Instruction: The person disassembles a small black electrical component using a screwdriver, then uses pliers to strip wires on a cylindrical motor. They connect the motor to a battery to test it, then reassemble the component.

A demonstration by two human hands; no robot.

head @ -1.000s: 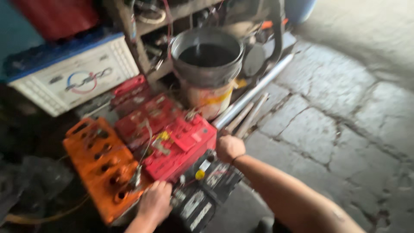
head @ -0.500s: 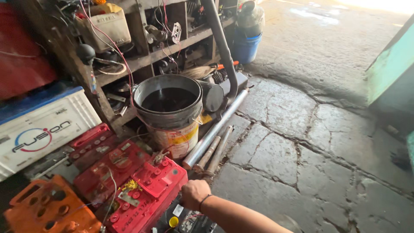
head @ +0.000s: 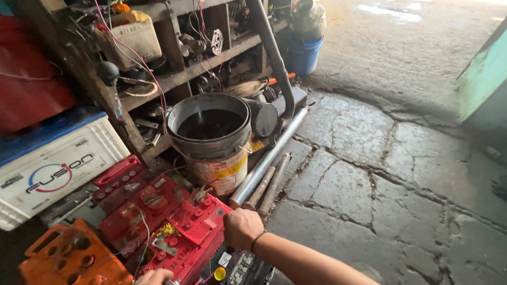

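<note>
1. Right hand [head: 242, 227] is curled into a loose fist at the near corner of a red car battery [head: 191, 232], knuckles up, with a dark band on the wrist; what the fingers grip, if anything, is hidden beneath the hand.
2. Left hand [head: 154, 276] shows only as a sliver at the bottom edge, touching the same battery's near side; whether it is clenched or released cannot be told.
3. That battery sits on the floor, its caps on and loose wires lying across its top. A black battery [head: 240, 268] lies just beside it, under the right forearm.
4. More red batteries, an orange battery [head: 71, 258] and a white battery [head: 53, 171] stand to the left.
5. Behind them stands a bucket [head: 214, 140] of dark liquid, with metal pipes [head: 266, 169] lying beside it on cracked stone.
6. Judged from this, the red battery is being handled but has not been lifted or moved clear.
</note>
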